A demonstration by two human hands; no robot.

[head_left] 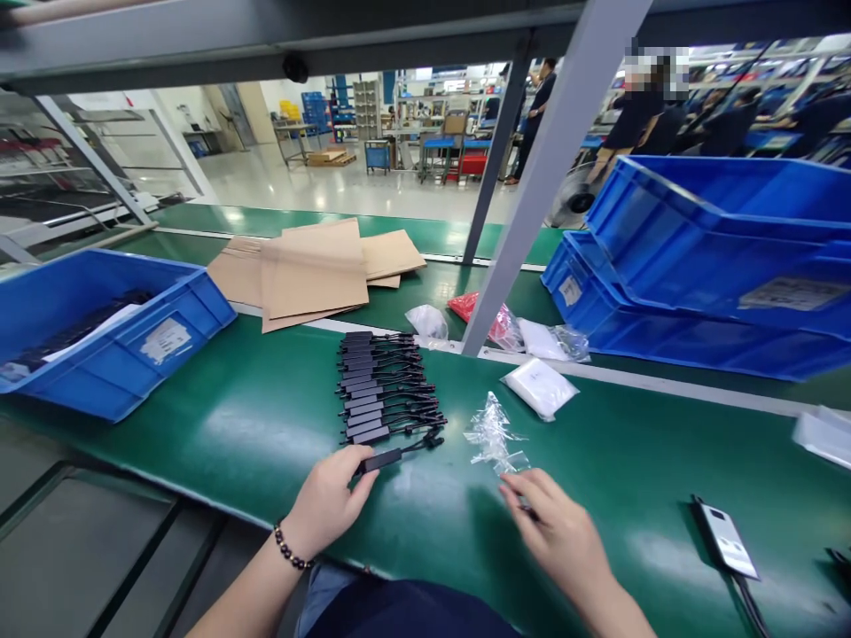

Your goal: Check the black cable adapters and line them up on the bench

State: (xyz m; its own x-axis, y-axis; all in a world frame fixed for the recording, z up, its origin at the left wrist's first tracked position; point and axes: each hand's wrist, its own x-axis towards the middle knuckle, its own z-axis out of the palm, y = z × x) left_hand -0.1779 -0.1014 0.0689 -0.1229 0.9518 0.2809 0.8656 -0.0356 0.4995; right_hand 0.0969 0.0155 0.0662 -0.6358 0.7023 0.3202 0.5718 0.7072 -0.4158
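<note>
My left hand (336, 496) grips the end of a small black box-shaped module (381, 462), whose short cable and connectors point right. Just beyond it, several similar black modules with cables (367, 400) lie in a stacked row on the green table. My right hand (551, 523) is closed, its fingertips at the near edge of a loose pile of clear plastic strips (492, 430). A small dark thing shows between its fingers, too hidden to name. Farther right lies another black module with a white label (728, 538), its cable running toward me.
Blue bins stand at left (152, 341) and stacked at right (718, 292). Cardboard sheets (316, 270) lie behind the modules. A white plastic packet (540, 387) and a red bag (465, 306) lie near a slanting metal post (525, 213). People work in the background.
</note>
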